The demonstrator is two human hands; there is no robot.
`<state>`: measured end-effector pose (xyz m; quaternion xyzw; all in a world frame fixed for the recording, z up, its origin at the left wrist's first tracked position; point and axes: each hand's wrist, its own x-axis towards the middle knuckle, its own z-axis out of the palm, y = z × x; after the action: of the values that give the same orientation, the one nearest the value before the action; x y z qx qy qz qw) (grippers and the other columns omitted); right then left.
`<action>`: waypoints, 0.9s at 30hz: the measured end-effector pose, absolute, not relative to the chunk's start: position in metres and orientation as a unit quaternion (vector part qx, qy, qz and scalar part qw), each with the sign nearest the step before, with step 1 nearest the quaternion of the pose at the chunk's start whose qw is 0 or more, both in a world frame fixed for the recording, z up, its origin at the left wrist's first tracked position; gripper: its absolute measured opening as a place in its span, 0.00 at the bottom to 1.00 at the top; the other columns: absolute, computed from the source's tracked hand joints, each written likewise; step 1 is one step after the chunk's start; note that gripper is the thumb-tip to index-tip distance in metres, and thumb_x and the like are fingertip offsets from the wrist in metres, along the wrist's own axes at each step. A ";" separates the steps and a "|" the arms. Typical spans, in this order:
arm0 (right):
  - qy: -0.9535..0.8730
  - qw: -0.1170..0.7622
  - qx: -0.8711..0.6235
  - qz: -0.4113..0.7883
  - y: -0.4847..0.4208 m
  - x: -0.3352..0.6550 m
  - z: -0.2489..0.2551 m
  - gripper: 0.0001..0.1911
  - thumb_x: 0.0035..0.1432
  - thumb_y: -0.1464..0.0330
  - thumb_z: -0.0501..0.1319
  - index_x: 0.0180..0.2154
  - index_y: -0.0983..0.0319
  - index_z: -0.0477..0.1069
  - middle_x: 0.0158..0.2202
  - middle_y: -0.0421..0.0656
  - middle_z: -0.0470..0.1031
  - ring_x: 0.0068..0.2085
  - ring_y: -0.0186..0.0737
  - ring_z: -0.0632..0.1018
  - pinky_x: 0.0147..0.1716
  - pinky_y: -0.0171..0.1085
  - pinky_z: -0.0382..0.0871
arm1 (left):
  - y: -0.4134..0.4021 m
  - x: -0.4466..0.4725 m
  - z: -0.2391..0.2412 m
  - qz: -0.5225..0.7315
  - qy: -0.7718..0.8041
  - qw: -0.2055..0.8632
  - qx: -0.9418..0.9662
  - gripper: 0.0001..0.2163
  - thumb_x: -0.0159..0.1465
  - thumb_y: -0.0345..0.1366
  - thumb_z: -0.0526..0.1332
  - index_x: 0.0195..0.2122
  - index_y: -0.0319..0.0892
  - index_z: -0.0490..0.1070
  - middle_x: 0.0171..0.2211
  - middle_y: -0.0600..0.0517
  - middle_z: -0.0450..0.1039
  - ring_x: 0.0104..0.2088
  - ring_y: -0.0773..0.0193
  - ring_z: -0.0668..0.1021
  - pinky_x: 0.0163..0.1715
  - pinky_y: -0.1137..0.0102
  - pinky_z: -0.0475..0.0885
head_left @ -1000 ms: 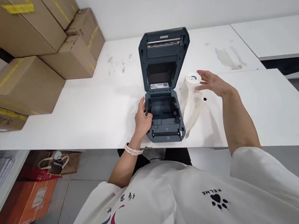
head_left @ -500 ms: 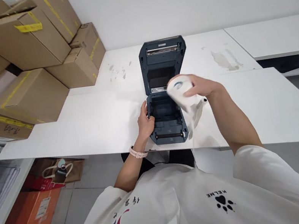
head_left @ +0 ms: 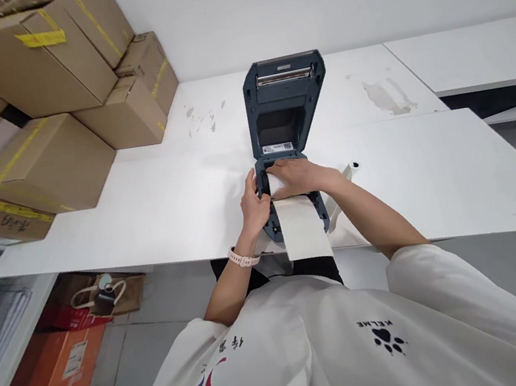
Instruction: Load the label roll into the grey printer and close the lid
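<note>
A dark label printer (head_left: 287, 96) stands on the table with its lid raised and tilted back. A white label roll (head_left: 276, 184) sits inside its lower bay, mostly covered by my right hand (head_left: 299, 176), whose fingers lie over its top. From the roll, a paper strip (head_left: 304, 228) runs toward me across the printer's front and hangs past the table edge. My left hand (head_left: 255, 208) grips the printer's left side wall, its thumb over the rim. The bay beneath the roll is hidden.
A loose pale strip wound at one end on a small dark core (head_left: 355, 165) lies right of the printer. Cardboard boxes (head_left: 46, 165) are stacked on the table's left. The white table (head_left: 179, 200) ends close to my body, and another tabletop (head_left: 478, 54) adjoins at right.
My right hand has brought the label roll left and down into the open printer. The paper strip now lies over the printer's front. My left hand stays on the printer's side.
</note>
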<state>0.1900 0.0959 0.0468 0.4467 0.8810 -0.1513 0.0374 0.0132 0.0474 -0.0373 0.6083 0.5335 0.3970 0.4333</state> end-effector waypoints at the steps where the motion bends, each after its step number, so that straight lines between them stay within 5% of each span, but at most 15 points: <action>1: 0.886 -0.002 0.440 -0.147 0.084 0.196 0.047 0.30 0.63 0.58 0.63 0.63 0.63 0.68 0.62 0.57 0.73 0.61 0.67 0.74 0.54 0.58 0.73 | 0.046 0.014 -0.035 0.401 0.542 0.437 0.595 0.36 0.66 0.30 0.54 0.75 0.50 0.45 0.73 0.41 0.59 0.70 0.49 0.68 0.60 0.54 0.71; 5: 0.899 -0.117 0.384 -0.175 0.025 0.217 0.042 0.25 0.70 0.57 0.56 0.63 0.59 0.70 0.65 0.53 0.73 0.64 0.60 0.73 0.60 0.59 0.72 | 0.043 0.016 -0.031 0.417 0.547 0.450 0.570 0.35 0.65 0.29 0.54 0.74 0.50 0.49 0.73 0.44 0.60 0.72 0.52 0.65 0.65 0.54 0.68; 16: 0.869 -0.196 0.420 -0.171 -0.031 0.209 -0.002 0.26 0.73 0.57 0.55 0.69 0.50 0.64 0.72 0.45 0.64 0.73 0.54 0.65 0.70 0.63 0.63 | 0.037 0.016 -0.042 0.447 0.506 0.502 0.541 0.32 0.70 0.50 0.57 0.73 0.49 0.50 0.76 0.45 0.52 0.75 0.52 0.59 0.72 0.58 0.61; 20: 0.862 -0.209 0.372 -0.272 -0.027 0.227 0.013 0.27 0.69 0.54 0.61 0.66 0.47 0.67 0.71 0.42 0.65 0.73 0.54 0.65 0.71 0.63 0.60 | 0.001 0.015 -0.031 0.420 0.522 0.543 0.507 0.36 0.69 0.54 0.60 0.74 0.53 0.48 0.77 0.48 0.50 0.75 0.51 0.58 0.73 0.55 0.60; 24: 0.756 -0.405 0.430 -0.281 0.019 0.255 0.056 0.21 0.70 0.52 0.60 0.61 0.46 0.73 0.63 0.39 0.76 0.66 0.49 0.74 0.69 0.56 0.66 | -0.037 0.011 -0.027 0.389 0.510 0.601 0.477 0.46 0.63 0.55 0.67 0.76 0.58 0.40 0.78 0.50 0.43 0.75 0.48 0.60 0.71 0.54 0.65; 27: 0.649 -0.567 0.474 -0.180 0.090 0.264 0.091 0.33 0.67 0.43 0.57 0.67 0.49 0.65 0.71 0.40 0.66 0.70 0.48 0.68 0.71 0.53 0.61 | -0.047 0.009 -0.028 0.391 0.493 0.617 0.472 0.48 0.62 0.54 0.69 0.76 0.58 0.39 0.77 0.49 0.48 0.73 0.48 0.63 0.69 0.54 0.67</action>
<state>0.2642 0.0904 0.0907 0.4741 0.6487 -0.1803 -0.5673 0.0095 -0.0466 -0.0283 0.4721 0.4934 0.3911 0.6171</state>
